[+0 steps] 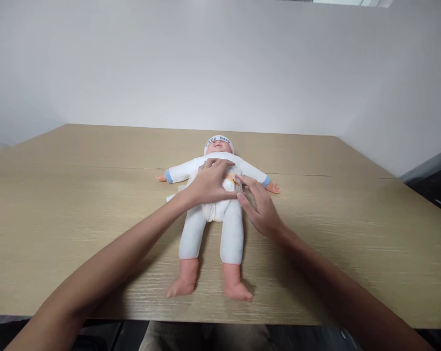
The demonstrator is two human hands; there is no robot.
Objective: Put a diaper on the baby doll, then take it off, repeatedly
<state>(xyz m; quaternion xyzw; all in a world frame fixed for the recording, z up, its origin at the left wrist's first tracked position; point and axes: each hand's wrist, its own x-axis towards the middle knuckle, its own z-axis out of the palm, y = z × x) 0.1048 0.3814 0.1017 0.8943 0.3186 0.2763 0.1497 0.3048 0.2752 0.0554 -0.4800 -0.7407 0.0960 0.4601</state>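
A baby doll (232,239) in a white suit with blue cuffs lies on its back, feet towards me. Around its hips is a white diaper (213,212) with an orange and yellow print on the front. My left hand (212,181) lies across the diaper's front at the belly, fingers stretched out and thumb pointing right. At the diaper's right side, my right hand (260,207) has its thumb and fingertips on the edge, near the left thumb. A white side tab (170,197) sticks out on the left. My hands hide much of the waist.
The doll rests on a light wooden table (77,209) with a seam across it. Behind stands a pale wall (206,68). A dark object (434,180) is beyond the right edge, and my legs are below the front edge.
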